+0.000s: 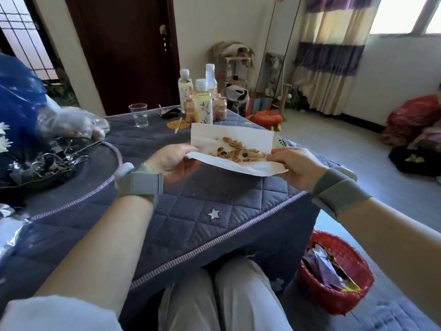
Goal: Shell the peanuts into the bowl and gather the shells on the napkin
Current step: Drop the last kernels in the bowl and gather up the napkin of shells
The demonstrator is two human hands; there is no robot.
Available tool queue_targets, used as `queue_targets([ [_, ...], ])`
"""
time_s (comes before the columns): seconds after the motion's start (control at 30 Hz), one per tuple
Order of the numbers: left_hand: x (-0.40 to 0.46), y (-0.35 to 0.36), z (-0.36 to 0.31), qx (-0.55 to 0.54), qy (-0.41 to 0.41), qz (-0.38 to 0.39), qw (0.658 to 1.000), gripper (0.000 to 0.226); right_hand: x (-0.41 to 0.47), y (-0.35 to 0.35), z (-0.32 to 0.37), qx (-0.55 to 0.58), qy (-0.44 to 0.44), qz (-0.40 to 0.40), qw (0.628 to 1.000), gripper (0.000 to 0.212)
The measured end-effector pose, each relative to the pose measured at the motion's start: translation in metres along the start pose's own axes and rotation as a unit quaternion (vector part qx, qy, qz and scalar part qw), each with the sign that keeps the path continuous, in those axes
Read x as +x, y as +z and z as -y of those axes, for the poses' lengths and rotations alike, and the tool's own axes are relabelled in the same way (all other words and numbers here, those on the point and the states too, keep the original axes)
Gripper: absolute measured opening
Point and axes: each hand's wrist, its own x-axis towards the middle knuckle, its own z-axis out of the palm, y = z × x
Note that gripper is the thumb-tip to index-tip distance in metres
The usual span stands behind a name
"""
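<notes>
1. My left hand [170, 161] pinches the napkin [253, 139] edge, fingers closed on paper.
2. Shells [236, 151] sit in the sagging fold between both sets of fingertips; I'd keep the edges level and raised.
3. My right hand [296, 164] grips the opposite edge; bowl [281, 142] just beyond it.

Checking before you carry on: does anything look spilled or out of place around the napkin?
Nothing spilled. Left hand and right hand hold the napkin up off the table, folded into a trough with the shells inside. The bowl is mostly hidden behind it.
</notes>
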Motion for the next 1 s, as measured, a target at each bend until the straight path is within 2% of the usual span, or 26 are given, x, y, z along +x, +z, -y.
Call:
queue_targets([
  [0.1,0.015,0.048,0.002,0.0,-0.014,0.037,0.999,0.02,-0.005,-0.043,0.015,0.003,-0.02,-0.043,0.999,0.026],
  [0.23,0.034,0.122,0.015,0.021,-0.028,0.085,0.996,0.023,-0.013,-0.114,0.03,-0.008,-0.038,-0.102,0.994,0.012],
  [0.4,0.068,0.223,0.059,0.096,-0.053,0.156,0.982,0.021,-0.022,-0.22,0.033,-0.029,-0.049,-0.188,0.981,0.011],
  [0.5,0.091,0.256,0.093,0.117,-0.022,0.151,0.981,0.014,-0.021,-0.26,0.025,-0.034,-0.047,-0.216,0.975,0.017],
  [0.57,0.11,0.282,0.125,0.151,-0.037,0.144,0.977,0.019,-0.013,-0.295,0.011,-0.039,-0.037,-0.241,0.969,0.024],
  [0.67,0.137,0.317,0.171,0.205,-0.051,0.136,0.968,0.023,0.005,-0.343,-0.019,-0.055,-0.013,-0.269,0.961,0.013],
  [0.8,0.175,0.34,0.227,0.255,-0.058,0.107,0.959,0.023,0.035,-0.382,-0.064,-0.083,0.019,-0.293,0.952,0.021],
  [1.0,0.236,0.34,0.313,0.325,-0.078,0.082,0.939,0.029,0.089,-0.42,-0.15,-0.109,0.072,-0.327,0.936,0.021],
])
